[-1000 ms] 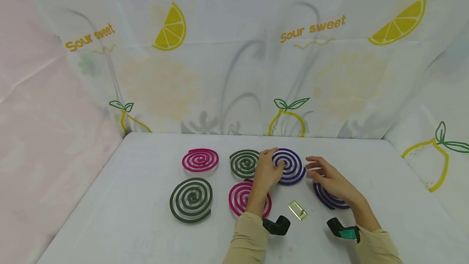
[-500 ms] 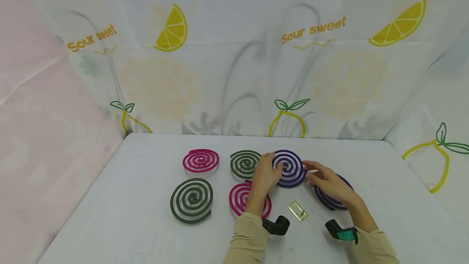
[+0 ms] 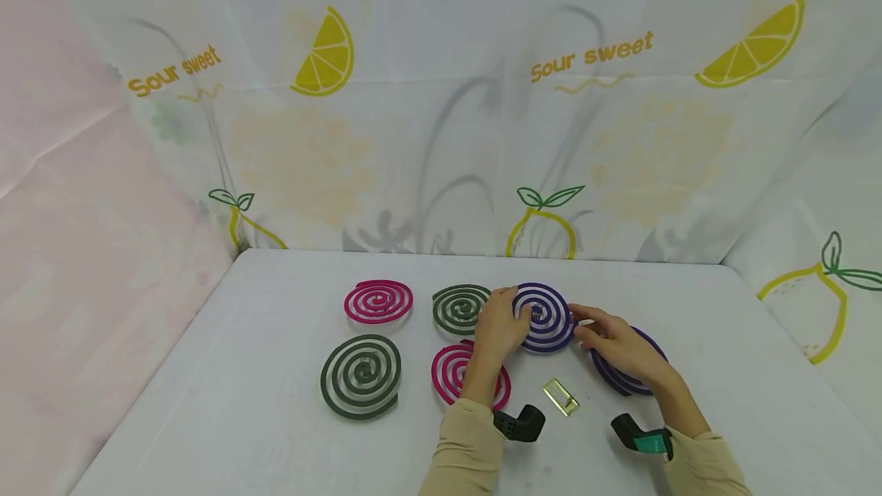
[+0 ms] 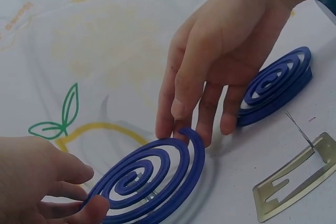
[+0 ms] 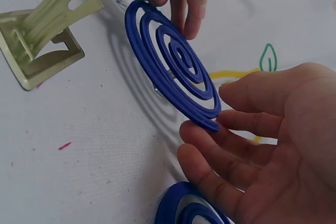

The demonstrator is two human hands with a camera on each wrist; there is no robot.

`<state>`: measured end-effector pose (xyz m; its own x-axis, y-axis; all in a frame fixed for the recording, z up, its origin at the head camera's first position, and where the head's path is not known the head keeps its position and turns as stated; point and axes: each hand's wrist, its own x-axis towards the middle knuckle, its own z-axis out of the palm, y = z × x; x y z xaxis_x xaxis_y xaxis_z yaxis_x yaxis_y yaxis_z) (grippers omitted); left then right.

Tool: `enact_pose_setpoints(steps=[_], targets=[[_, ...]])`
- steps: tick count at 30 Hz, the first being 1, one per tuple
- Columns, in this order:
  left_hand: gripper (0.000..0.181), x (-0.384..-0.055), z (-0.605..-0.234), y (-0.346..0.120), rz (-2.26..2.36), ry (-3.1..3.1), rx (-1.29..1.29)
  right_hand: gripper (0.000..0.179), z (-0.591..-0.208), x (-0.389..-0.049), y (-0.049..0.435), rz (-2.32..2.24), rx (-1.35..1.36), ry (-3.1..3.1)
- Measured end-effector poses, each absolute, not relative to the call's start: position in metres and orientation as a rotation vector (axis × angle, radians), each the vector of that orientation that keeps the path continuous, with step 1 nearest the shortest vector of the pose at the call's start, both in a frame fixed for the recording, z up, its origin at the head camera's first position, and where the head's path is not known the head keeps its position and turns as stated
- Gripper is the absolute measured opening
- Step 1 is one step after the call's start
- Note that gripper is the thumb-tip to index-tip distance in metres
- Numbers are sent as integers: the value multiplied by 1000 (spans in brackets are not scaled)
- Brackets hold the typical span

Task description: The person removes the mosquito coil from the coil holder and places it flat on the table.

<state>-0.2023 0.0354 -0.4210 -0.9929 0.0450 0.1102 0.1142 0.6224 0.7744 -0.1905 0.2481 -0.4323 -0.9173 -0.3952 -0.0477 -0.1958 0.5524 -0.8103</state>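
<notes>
Between both hands is a blue mosquito coil (image 3: 543,318), tilted in the wrist views. My left hand (image 3: 501,324) pinches its left edge, with the thumb over the spiral. At the opposite edge, the thumb and fingers of my right hand (image 3: 620,347) hold around the loose outer end of the coil, as the right wrist view shows. A small shiny piece shows beneath the spiral in both wrist views. Partly under the right hand lies a second blue coil (image 4: 286,109). A gold-coloured metal coil stand (image 5: 39,77) lies on the near side, between the forearms.
Left of the hands lie two green coils (image 3: 463,309) and two pink coils (image 3: 377,300); the left forearm covers part of the nearer pink one. Black wrist cameras (image 3: 524,425) stick out from both sleeves. A printed cloth (image 3: 441,136) hangs behind the white table (image 3: 227,419).
My right hand has come left and down from beside the blue coil onto its right edge. The coil has shifted slightly toward me. My left hand has kept its grip.
</notes>
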Motion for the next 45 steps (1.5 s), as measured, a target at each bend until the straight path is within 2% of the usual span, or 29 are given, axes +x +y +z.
enact_pose_setpoints(steps=[45], targets=[[34,-201,-418,34,-1234,-2809,-137,50,-433,-191,250,-1376,-412,2576]])
